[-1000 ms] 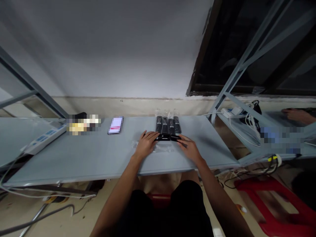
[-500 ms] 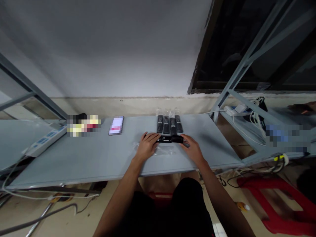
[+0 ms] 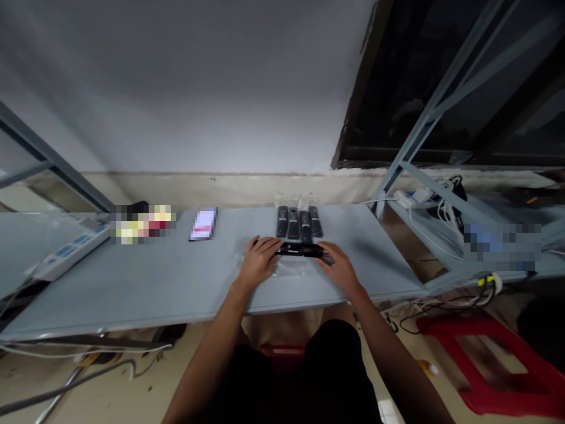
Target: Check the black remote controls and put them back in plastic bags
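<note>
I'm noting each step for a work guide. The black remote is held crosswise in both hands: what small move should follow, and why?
Likely ease the remote into the clear bag lying on the table just beneath it. The left hand and right hand grip its two ends, it looks unbagged, and the four remotes behind lie bagged in a row.

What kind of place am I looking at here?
Probably a small packing workshop: a grey metal-frame bench, bagged black remotes in a row, a power strip and loose cables.

Likely a workshop, metal workbench [image 3: 176,282], power strips [image 3: 66,256], cables [image 3: 445,215]
</note>
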### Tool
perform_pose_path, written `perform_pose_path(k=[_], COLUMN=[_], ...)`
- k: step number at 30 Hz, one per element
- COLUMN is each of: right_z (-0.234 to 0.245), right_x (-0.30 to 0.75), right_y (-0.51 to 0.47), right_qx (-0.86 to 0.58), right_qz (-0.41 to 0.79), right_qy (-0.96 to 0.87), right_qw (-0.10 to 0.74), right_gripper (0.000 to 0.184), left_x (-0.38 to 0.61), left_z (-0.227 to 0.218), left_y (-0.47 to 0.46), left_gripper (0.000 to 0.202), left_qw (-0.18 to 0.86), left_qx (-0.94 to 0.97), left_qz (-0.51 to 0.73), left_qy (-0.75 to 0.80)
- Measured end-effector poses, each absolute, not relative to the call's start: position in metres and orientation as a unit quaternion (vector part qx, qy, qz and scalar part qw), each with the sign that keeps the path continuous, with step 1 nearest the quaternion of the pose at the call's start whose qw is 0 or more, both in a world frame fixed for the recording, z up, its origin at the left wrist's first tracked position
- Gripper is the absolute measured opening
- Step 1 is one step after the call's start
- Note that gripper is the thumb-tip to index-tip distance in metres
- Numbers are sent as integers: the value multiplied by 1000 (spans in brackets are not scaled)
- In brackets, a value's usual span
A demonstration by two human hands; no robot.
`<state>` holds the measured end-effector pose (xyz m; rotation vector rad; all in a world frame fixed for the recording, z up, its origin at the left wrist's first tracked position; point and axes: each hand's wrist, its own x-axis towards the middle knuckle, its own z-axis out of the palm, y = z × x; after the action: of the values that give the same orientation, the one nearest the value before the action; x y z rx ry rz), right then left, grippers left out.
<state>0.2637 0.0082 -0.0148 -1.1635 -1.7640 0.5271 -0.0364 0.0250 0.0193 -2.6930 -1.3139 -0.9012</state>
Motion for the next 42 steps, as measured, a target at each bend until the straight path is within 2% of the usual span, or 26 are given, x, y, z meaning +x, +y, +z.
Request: perform_pose_path(k=[12,20,24,27,33,37,40,42], right_z=[-7,-3,9,18,26,28,34,38], right_x=[262,255,250,249,251,253,257,259], right_y=[3,-2,-5,-8,-14,-18,-20,-20], right_qx=[-473,-499,-491,-502,-503,-498,-444,-402], right_qz=[197,399,460,465,472,485,512,533], right_qy=[-726,-613,-584,-564,-574,-586,-624,-646], right_qw=[460,465,454,463,442,416,388,370], right_gripper=[34,60,64,58,36,35,26,34], left_x=[-36,-27,-14,-7,1,3,6,11], left_z=[23,42,50,56,62,58,56,57], left_y=[26,12,1,-3,-14,-20,-23,-24], left_gripper=[46,48,48,46,45,42,43,48], left_qw=[12,30,21,19,-26,-38,-60,-68], left_qx=[-864,-879,-895,-903,-914,-917,-917,-920], left_qz=[-288,-274,-259,-257,-253,-258,-258,-257], left_qy=[-414,-390,-363,-344,-315,-301,-297,-289])
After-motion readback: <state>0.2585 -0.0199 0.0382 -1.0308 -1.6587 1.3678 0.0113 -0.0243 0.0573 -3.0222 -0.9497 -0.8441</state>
